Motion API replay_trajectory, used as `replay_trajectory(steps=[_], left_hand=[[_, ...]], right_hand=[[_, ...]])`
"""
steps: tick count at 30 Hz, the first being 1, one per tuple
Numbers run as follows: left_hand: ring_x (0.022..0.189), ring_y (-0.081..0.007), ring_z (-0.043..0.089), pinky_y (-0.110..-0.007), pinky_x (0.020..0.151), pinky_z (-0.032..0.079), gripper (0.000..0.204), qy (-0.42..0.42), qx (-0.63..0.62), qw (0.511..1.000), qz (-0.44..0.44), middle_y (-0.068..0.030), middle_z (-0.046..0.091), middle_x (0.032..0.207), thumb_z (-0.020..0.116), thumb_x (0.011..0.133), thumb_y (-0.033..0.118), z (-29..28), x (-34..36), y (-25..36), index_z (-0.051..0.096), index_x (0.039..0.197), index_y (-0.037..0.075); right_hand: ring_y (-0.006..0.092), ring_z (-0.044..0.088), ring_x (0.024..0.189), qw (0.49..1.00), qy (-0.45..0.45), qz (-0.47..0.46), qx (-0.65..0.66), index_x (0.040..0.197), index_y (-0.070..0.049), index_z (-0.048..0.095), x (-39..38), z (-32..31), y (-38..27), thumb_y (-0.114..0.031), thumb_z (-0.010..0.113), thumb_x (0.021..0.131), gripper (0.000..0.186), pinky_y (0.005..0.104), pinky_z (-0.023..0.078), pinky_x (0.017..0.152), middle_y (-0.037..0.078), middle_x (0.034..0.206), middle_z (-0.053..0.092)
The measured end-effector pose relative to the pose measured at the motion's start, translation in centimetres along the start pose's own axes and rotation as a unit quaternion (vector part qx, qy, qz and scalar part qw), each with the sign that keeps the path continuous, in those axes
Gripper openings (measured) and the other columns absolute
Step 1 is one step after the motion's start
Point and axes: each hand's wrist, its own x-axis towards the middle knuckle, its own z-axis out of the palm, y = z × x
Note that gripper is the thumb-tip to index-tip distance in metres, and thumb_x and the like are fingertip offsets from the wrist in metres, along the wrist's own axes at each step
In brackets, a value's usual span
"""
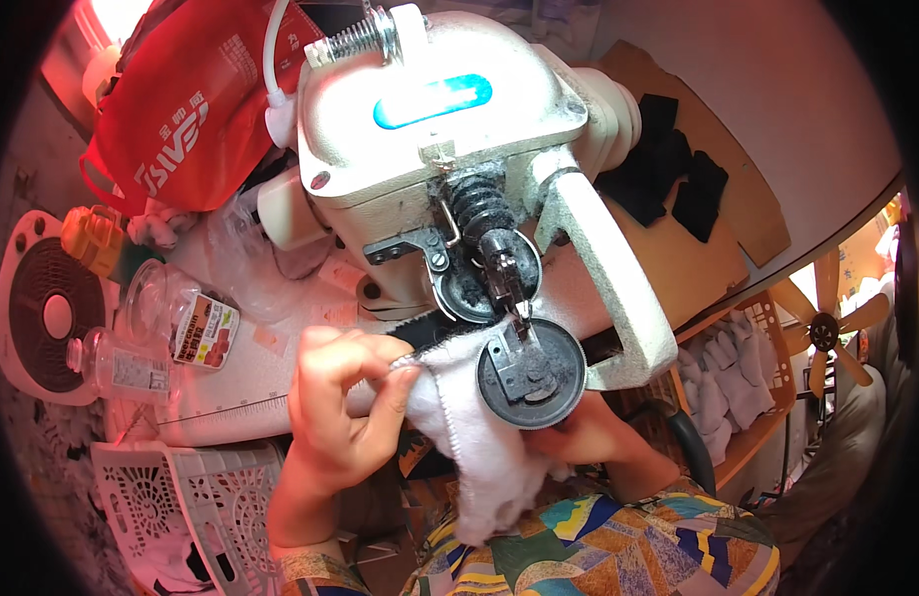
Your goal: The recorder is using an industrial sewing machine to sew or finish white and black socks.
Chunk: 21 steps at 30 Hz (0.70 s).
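A cream industrial sewing machine (440,99) fills the upper middle, with two dark toothed discs, the lower one (529,382) toward me. My left hand (350,397), left of the discs, pinches the edge of a white fuzzy fabric piece (484,477) with a stitched edge. The fabric runs up toward the meeting point of the discs and hangs down below them. My right hand (589,427) is behind and below the lower disc, beside the fabric; its fingers are hidden.
A red bag (171,99), small fan (52,313), plastic containers (201,328) and white basket (181,507) are on the left. Dark fabric pieces (698,194) lie on a brown board at right, above a crate of white pieces (728,377). A curved arm (633,308) flanks the discs.
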Motion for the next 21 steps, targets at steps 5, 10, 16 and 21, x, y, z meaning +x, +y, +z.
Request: replay_trajectory(steps=[5, 10, 16, 21], left_hand=[[0.057, -0.0187, 0.056, -0.034, 0.065, 0.034, 0.043, 0.01, 0.165, 0.975, 0.15, -0.0063, 0.067, 0.081, 0.07, 0.073, -0.008, -0.8, 1.3, 0.1, 0.04, 0.099, 0.009], [0.056, -0.0188, 0.056, -0.034, 0.065, 0.034, 0.044, -0.006, 0.157, 0.971, 0.179, -0.0078, 0.067, 0.085, 0.065, 0.069, -0.011, 0.0, 2.0, -0.3, 0.041, 0.098, 0.009], [0.057, -0.0196, 0.057, -0.033, 0.065, 0.034, 0.044, -0.003, 0.118, 0.973, 0.198, -0.0087, 0.067, 0.086, 0.063, 0.066, -0.012, 1.5, 2.4, -0.6, 0.041, 0.1, 0.007], [0.062, -0.0207, 0.056, -0.034, 0.074, 0.037, 0.034, 0.018, 0.12, 0.98, 0.155, -0.0079, 0.066, 0.08, 0.066, 0.08, -0.007, 2.2, 2.3, 0.5, 0.038, 0.087, 0.009]], right_hand=[[0.0174, 0.06, 0.088, 0.999, 0.019, 0.046, -0.003, 0.124, -0.004, 0.052, 0.0, -0.4, -0.9, -0.002, 0.065, 0.079, 0.046, 0.0337, 0.049, 0.077, 0.008, 0.1, 0.061], [0.0183, 0.061, 0.091, 0.995, 0.07, -0.054, -0.051, 0.121, -0.004, 0.055, 0.3, -0.7, 0.4, -0.002, 0.066, 0.08, 0.042, 0.0336, 0.049, 0.08, 0.008, 0.099, 0.063], [0.0182, 0.062, 0.1, 0.992, 0.089, 0.056, 0.069, 0.122, -0.004, 0.055, -0.2, -0.7, 0.3, -0.003, 0.069, 0.079, 0.045, 0.0318, 0.048, 0.086, 0.011, 0.111, 0.064], [0.0182, 0.063, 0.099, 0.989, 0.127, 0.031, 0.069, 0.124, 0.001, 0.054, -0.1, -2.0, 0.5, -0.002, 0.07, 0.078, 0.048, 0.0315, 0.049, 0.085, 0.013, 0.113, 0.063]])
